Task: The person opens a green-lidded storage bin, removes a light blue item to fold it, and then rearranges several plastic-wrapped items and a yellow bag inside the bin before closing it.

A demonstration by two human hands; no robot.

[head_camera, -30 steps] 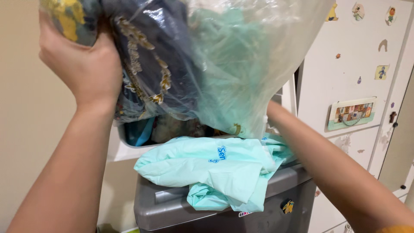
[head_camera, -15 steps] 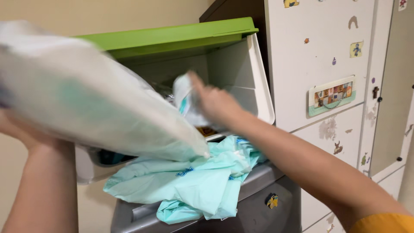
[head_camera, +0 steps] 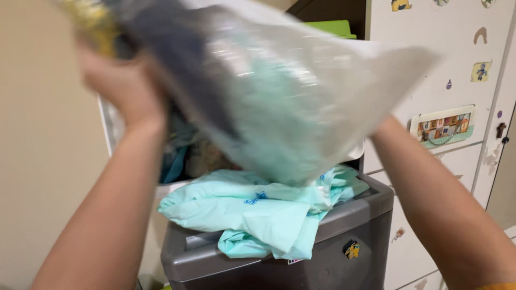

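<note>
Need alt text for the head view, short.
A person lifts a clear plastic bag stuffed with dark and mint-green fabric, the left hand gripping its upper end; the right hand is hidden behind it. Below, mint-green plastic packs lie on a grey bin beside a white cabinet.

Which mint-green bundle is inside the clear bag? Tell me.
The blurred mint-green bundle held up inside the clear plastic bag; the other mint-green pack lies loose, draped over the grey bin below.

One clear plastic bag (head_camera: 279,91) stuffed with clothes; one mint-green garment (head_camera: 252,207); one grey bin (head_camera: 344,225); one white cupboard (head_camera: 430,53); two hands, one visible (head_camera: 126,88).
</note>
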